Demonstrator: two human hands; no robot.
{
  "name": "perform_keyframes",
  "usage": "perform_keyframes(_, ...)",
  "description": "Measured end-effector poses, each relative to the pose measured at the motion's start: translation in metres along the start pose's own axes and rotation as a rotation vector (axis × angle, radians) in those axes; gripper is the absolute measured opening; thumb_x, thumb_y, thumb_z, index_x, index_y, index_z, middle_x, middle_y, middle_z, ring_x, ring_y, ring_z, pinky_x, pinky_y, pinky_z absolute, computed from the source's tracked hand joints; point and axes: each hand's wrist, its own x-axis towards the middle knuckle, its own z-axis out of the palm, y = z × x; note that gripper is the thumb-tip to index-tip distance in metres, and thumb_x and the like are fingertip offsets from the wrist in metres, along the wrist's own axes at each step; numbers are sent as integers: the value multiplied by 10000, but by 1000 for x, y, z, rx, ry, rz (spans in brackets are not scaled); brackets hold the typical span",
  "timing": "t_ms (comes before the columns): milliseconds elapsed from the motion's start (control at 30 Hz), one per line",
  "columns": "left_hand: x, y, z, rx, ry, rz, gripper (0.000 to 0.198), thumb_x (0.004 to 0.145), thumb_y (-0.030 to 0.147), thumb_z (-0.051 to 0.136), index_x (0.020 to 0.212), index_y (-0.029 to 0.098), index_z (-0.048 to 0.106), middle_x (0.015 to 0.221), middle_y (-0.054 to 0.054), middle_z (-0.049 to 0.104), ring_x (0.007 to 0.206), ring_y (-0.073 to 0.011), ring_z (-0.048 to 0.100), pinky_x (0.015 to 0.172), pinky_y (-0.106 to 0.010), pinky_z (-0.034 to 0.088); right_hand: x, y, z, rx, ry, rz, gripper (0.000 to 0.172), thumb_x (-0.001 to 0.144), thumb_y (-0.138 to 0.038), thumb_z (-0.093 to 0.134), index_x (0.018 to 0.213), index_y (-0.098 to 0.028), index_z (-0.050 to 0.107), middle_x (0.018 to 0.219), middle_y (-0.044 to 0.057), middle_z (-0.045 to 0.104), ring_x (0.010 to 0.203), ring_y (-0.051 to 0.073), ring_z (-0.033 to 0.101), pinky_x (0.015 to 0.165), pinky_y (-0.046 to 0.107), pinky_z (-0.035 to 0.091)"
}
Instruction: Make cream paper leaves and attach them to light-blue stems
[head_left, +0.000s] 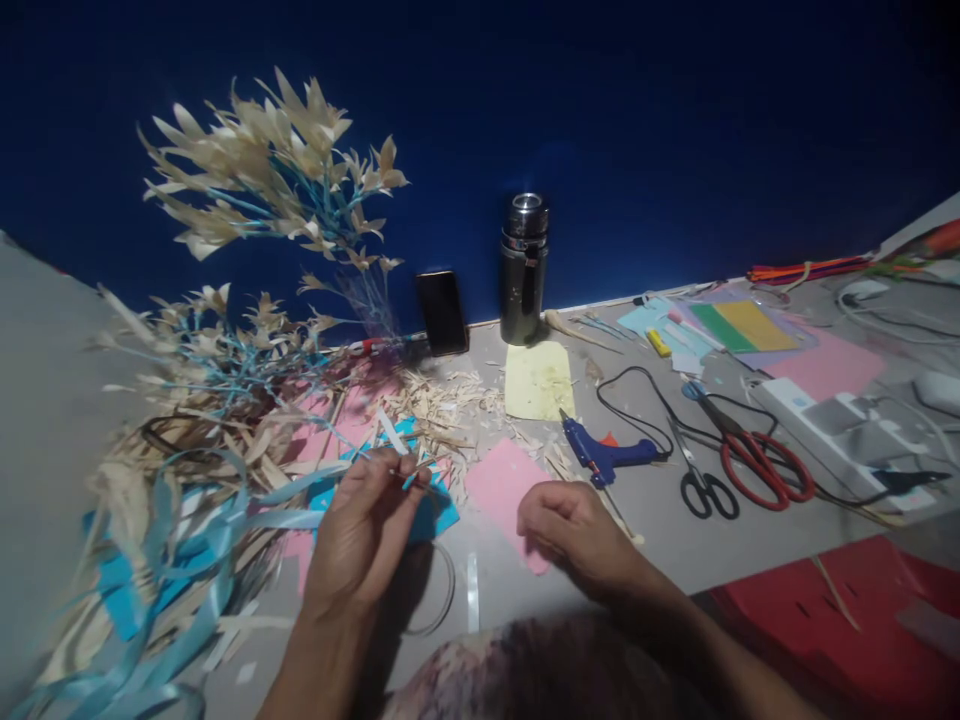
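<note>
a grey tabletop [750,540] strewn with craft scraps fills the view before you. at its far left stand tall sprays of pale dried leaves on light blue stems [277,170], and nearer you a loose tangle of light blue ribbon [172,600] spills toward the edge; a sweep of your left forearm could catch the ribbon and drag the sprays over. your left hand [367,540] is closed narrow in a fingertip pinch. your right hand [574,530] rests knuckles up, loosely curled, on a pink paper sheet [499,485]; whether it holds anything cannot be told. just beyond it lies a blue glue gun [604,455]: if it is hot, a blind reach could burn a finger. smallest is what the left hand pinches, a thin pale strip with a light blue tip [409,478], raised just above the table; a tighter squeeze may crease it, and if dropped it could vanish among the pale shavings [450,410].
</note>
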Motion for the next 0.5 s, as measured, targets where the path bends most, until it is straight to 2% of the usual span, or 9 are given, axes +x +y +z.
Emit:
perform_keyframes(67,0,8,-6,-31,27,-9,274,616,147,924,699,122,664,761,14,601,649,-73,585,601,-176,583,-10,0,-7,71,25,-49,409,816,-534,748,684,-157,658,507,-21,538,420,77,390,437,224,267)
perform_keyframes(133,-1,14,-13,-71,7,-18,234,651,53,867,725,103,651,722,33,561,499,-2,468,417,-60,436,-22,-1,-19,219,60,-101,463,765,-594,775,633,-193,586,416,-87,345,392,64,219,421,227,185)
perform_keyframes(200,-2,18,-20,-47,-18,17,225,672,33,837,711,100,626,702,48,535,430,23,372,318,-36,302,-35,-4,-35,343,134,-144,508,735,-614,789,595,-235,481,412,-129,154,405,70,110,407,225,146)
perform_keyframes(233,-3,19,-23,-7,-11,57,238,680,58,842,689,108,610,695,51,535,426,19,371,306,-42,292,-41,-6,-45,369,182,-163,521,751,-603,779,589,-249,433,423,-133,90,414,80,91,399,223,141)
perform_keyframes(300,-4,19,-27,101,46,164,292,660,132,881,650,127,589,698,48,573,445,-6,426,321,-73,350,-55,-11,-65,350,262,-189,510,817,-581,728,593,-260,402,440,-131,23,420,96,68,389,222,142)
perform_keyframes(367,-5,16,-29,193,95,241,325,617,195,923,645,148,603,722,43,630,486,-43,501,374,-120,436,-66,-16,-83,306,345,-236,515,873,-636,645,590,-257,443,434,-118,36,430,107,80,395,228,170)
perform_keyframes(433,-5,9,-28,270,95,265,326,582,264,948,668,166,649,720,38,659,521,-74,544,436,-166,491,-74,-19,-97,238,435,-295,469,832,-623,715,619,-245,539,442,-93,177,439,108,177,417,235,227)
perform_keyframes(500,-6,-1,-26,343,64,230,346,558,345,958,686,171,688,656,33,641,521,-87,546,459,-185,490,-76,-20,-106,143,525,-329,393,736,-550,842,667,-230,624,488,-54,357,473,112,331,450,243,291)
